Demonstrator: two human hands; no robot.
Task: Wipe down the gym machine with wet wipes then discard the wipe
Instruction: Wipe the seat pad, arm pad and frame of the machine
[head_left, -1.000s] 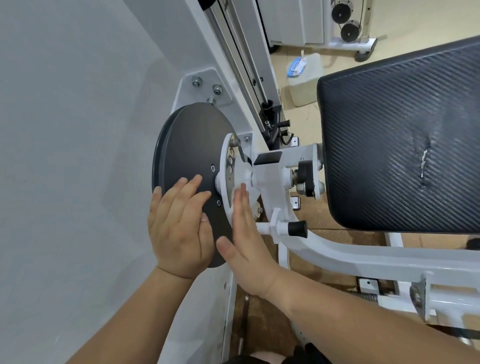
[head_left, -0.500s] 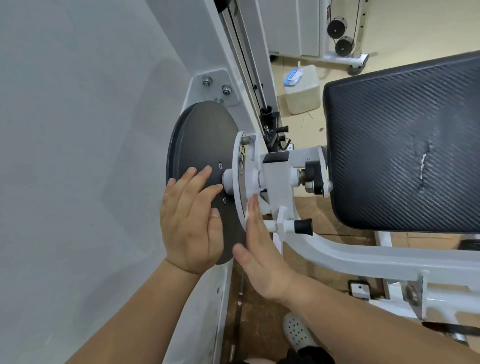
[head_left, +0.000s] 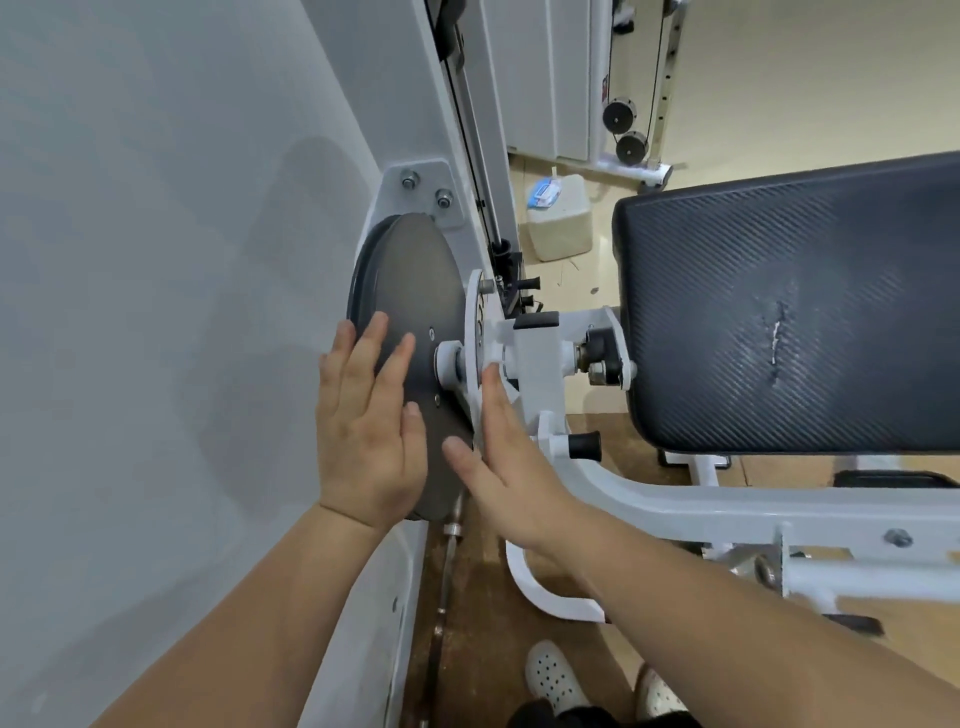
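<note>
While the left hand (head_left: 363, 431), grip apart, seemingly steadies the white gym machine (head_left: 537, 358) by its round dark-grey metal disc (head_left: 415, 291), the right hand (head_left: 501, 467), likewise flat, probes beside it, no wipe showing.

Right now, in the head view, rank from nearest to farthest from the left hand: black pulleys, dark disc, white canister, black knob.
1. dark disc, touched by the left hand.
2. black knob, to its right.
3. white canister, on the floor beyond.
4. black pulleys, far back.

matt dark metal disc (head_left: 415, 291), glossy white painted frame (head_left: 675, 504), woven-textured black pad (head_left: 779, 312)
</note>
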